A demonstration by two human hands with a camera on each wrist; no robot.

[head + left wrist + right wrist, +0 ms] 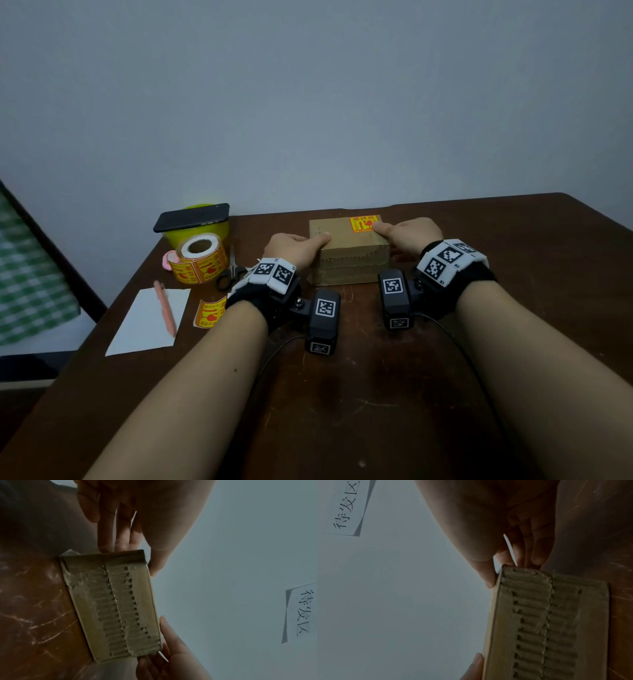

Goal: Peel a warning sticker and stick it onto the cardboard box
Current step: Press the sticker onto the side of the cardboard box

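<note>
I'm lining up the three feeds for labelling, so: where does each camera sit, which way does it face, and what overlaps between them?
Head: worn on the head, looking forward and down at the table; shows both forearms, the left hand and right hand gripping the cardboard box bearing the warning sticker.
Left wrist: looks along the left hand at the box's torn side; right-hand fingers show below.
Right wrist: looks along the right hand at the same side.
Shared: both wrist views see the box and a handwritten wall note.
</note>
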